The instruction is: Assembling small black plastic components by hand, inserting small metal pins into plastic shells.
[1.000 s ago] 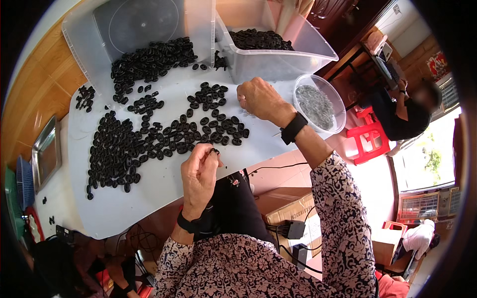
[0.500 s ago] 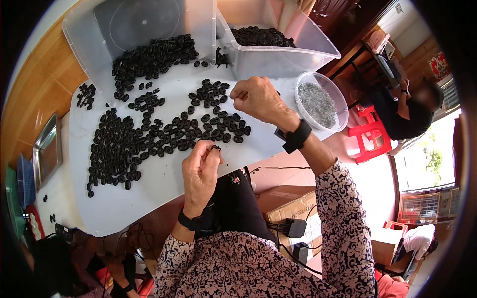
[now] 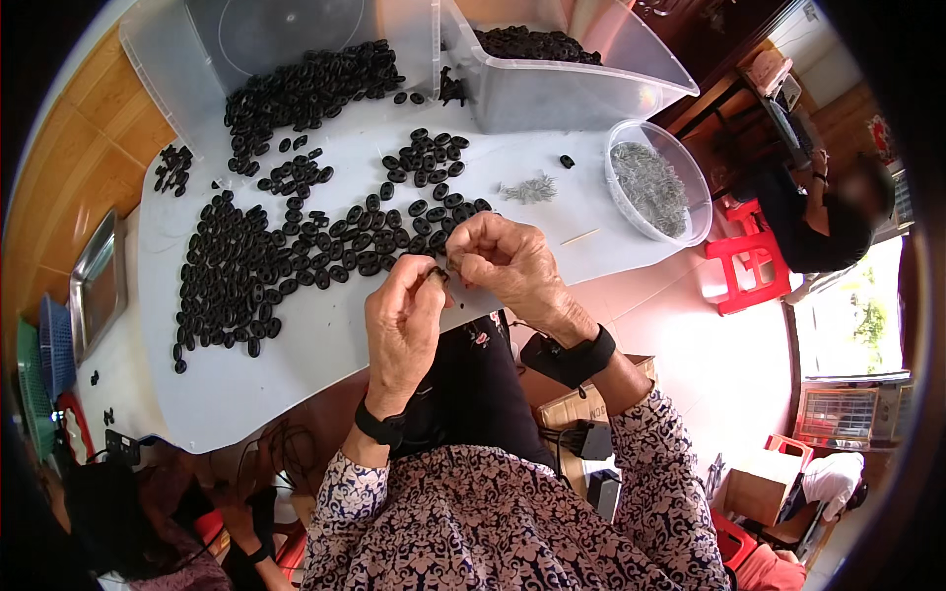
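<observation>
My left hand is closed in a pinch on a small black plastic piece, which shows at the fingertips. Close beside it, my right hand pinches with thumb and forefinger, the tips almost meeting the piece. Whatever those right fingertips hold is too small to make out. Both hands are above the table's near edge. Many black oval pieces with holes lie spread over the white table, to the left of and beyond my hands. A little heap of thin silvery bits lies past my right hand.
A round clear tub of silvery bits stands at the table's right edge. Two clear bins at the back hold black pieces. A thin wooden stick and a lone black oval lie nearby. Other people sit left and right.
My right hand has come back toward me from over the silvery heap and now meets my left hand. The heap and the stick have come into sight. My left hand keeps its pinch.
</observation>
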{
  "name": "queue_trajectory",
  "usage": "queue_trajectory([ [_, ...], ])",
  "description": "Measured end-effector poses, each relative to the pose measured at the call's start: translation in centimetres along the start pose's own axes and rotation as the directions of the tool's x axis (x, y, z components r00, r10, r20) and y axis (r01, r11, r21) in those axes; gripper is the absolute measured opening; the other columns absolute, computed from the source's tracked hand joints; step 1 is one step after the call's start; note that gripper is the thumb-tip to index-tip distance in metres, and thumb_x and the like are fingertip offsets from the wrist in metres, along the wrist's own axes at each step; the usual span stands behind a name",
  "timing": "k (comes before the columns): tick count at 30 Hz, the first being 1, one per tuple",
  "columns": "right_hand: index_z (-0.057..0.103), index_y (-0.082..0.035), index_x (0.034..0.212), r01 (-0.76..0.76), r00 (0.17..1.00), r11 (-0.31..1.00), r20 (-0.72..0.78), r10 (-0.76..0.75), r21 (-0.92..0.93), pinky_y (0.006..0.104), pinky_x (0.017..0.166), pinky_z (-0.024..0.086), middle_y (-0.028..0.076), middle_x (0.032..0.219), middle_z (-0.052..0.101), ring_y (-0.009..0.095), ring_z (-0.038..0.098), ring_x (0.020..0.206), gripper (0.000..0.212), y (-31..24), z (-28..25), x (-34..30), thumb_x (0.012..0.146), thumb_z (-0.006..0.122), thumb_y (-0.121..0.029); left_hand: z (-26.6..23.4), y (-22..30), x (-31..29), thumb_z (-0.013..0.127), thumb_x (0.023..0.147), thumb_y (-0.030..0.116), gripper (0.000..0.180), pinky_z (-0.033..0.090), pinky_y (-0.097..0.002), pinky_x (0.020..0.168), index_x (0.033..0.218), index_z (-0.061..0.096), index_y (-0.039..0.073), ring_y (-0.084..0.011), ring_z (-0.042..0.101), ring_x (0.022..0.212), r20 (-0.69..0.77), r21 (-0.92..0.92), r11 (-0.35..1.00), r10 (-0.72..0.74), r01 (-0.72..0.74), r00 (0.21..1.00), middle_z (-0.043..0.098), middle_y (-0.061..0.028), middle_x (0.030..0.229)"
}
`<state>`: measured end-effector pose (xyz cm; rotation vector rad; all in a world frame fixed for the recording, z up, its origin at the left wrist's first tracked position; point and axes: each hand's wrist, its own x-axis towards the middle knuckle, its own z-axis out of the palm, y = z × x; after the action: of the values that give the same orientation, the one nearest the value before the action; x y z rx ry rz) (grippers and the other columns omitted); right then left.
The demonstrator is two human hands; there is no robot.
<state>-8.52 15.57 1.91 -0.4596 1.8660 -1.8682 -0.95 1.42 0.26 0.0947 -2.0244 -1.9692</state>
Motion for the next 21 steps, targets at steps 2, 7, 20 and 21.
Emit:
queue_trajectory([
  [2, 0.058, 0.000, 0.101, 0.077, 0.996, 0.985, 0.033, -0.083, 0.157, 0.0211, 0.076, 0.047, 0.000, 0.089, 0.060, 0.006, 0.055, 0.080, 0.015, 0.3, 0.0, 0.0, 0.086, 0.058, 0.003, 0.0, -0.1, 0.0, 0.052, 0.090, 0.004, 0.008, 0.045, -0.0215, 0.056, 0.094, 0.056, -0.002, -0.0070, 0.056, 0.065, 0.005, 0.009, 1.000, -0.007, 0.007, 1.000, 0.058, -0.0034, 0.072],
  [7, 0.055, -0.002, 0.107, 0.068, 0.993, 0.987, 0.087, -0.081, 0.143, 0.0215, 0.079, 0.045, -0.001, 0.090, 0.058, 0.005, 0.054, 0.083, 0.021, 0.5, -0.4, 0.1, 0.087, 0.060, 0.000, 0.0, -0.2, 0.0, 0.053, 0.090, 0.005, 0.009, 0.043, -0.0212, 0.054, 0.094, 0.056, -0.002, -0.0058, 0.053, 0.062, 0.030, 0.011, 1.000, -0.009, 0.009, 1.000, 0.058, -0.0026, 0.070],
  [20, 0.054, 0.000, 0.111, 0.115, 0.990, 0.986, 0.065, -0.123, 0.123, 0.0224, 0.078, 0.050, 0.003, 0.090, 0.062, 0.006, 0.057, 0.082, 0.024, 1.2, -0.3, 0.0, 0.088, 0.058, 0.003, -0.1, 0.0, 0.0, 0.052, 0.090, 0.010, 0.012, 0.042, -0.0229, 0.054, 0.092, 0.056, -0.001, -0.0068, 0.051, 0.061, 0.059, 0.101, 0.995, -0.013, 0.007, 0.998, 0.057, -0.0025, 0.069],
  [21, 0.054, 0.000, 0.111, 0.114, 0.990, 0.986, 0.065, -0.122, 0.123, 0.0224, 0.078, 0.050, 0.003, 0.090, 0.062, 0.006, 0.057, 0.082, 0.024, 1.2, -0.3, 0.0, 0.088, 0.058, 0.003, -0.1, -0.1, 0.0, 0.054, 0.091, 0.011, 0.013, 0.044, -0.0240, 0.053, 0.094, 0.057, -0.001, -0.0083, 0.054, 0.059, 0.066, 0.123, 0.992, -0.012, 0.004, 0.998, 0.058, -0.0041, 0.068],
])
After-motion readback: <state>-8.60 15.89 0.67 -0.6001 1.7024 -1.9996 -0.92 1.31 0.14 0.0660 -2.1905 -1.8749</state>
